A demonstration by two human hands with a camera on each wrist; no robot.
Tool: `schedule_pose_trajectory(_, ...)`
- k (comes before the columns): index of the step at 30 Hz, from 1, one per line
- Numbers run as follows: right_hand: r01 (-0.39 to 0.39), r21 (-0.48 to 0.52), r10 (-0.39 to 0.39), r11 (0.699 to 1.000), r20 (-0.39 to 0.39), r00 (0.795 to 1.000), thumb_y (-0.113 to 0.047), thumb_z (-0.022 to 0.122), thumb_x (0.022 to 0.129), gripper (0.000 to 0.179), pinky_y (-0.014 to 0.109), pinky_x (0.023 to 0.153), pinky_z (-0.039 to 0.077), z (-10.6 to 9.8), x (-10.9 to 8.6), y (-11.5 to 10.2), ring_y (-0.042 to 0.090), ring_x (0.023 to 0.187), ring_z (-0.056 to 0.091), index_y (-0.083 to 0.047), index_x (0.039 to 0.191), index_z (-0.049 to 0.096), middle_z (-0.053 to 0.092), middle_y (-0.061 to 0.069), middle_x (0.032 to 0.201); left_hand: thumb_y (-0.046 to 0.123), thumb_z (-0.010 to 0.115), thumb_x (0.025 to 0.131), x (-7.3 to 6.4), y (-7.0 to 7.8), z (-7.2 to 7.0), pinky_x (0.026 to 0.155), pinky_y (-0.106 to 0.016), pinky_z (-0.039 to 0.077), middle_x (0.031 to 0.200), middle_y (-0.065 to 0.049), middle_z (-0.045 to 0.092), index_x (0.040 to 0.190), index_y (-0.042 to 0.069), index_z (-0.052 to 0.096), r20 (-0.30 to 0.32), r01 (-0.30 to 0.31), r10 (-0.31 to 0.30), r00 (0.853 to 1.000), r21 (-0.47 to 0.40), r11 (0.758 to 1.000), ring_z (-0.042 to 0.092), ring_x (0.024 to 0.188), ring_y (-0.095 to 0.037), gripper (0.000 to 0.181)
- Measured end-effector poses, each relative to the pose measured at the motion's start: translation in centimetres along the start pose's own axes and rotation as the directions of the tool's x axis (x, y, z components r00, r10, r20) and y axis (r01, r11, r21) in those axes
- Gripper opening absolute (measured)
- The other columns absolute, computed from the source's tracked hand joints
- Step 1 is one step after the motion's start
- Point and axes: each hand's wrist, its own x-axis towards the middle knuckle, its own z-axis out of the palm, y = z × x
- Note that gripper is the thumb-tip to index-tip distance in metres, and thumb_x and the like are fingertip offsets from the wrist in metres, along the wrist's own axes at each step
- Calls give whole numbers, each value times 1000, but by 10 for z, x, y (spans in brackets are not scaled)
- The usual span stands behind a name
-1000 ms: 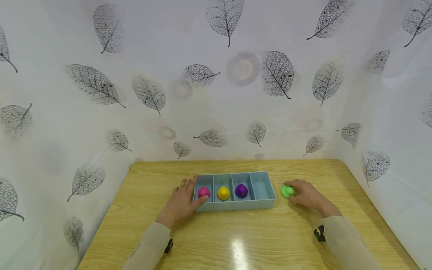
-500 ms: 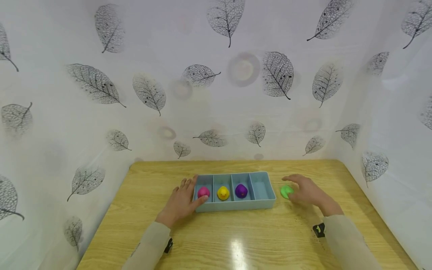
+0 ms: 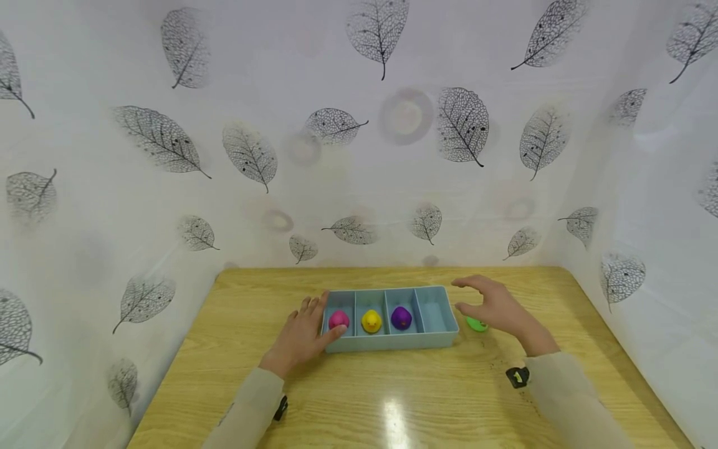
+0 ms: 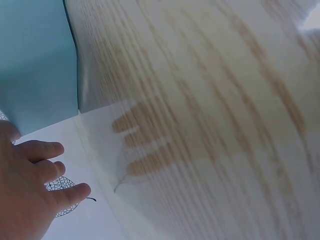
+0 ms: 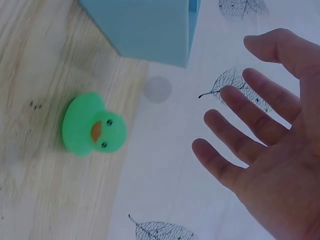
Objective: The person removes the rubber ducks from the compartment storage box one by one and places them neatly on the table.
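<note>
A blue-grey divided box (image 3: 392, 342) lies on the table. From left to right its compartments hold a pink toy duck (image 3: 338, 318), a yellow toy duck (image 3: 371, 321) and a purple toy duck (image 3: 401, 317); the rightmost one is bare. My left hand (image 3: 299, 337) rests against the box's left end, thumb over the front rim by the pink duck, other fingers straight. Fingers spread and holding nothing, my right hand (image 3: 499, 308) hovers by the box's right end. Below it a green toy duck (image 5: 90, 125) sits on the table, partly hidden by that hand in the head view.
The wooden table (image 3: 348, 393) is bordered at the back and sides by white leaf-print sheeting (image 3: 359, 174). A black wrist device (image 3: 517, 377) shows at the right sleeve, another black device (image 3: 281, 408) at the left.
My right hand has let go of the green duck, lifted and moved left towards the box, its fingers spreading. The duck stays on the table. My left hand and the box have not moved.
</note>
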Motion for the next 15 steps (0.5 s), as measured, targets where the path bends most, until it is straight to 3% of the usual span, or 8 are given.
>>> schedule_pose_trajectory(15, 88, 84, -91, 993, 30, 995, -23, 77, 96, 50, 67, 100, 52, 24, 19, -21, 43, 125, 63, -3, 141, 64, 68, 18, 137, 73, 48, 100, 0, 0, 0, 123, -71, 29, 169, -24, 34, 171, 13, 13, 10, 15, -15, 1000, -8, 1000, 28, 159, -47, 99)
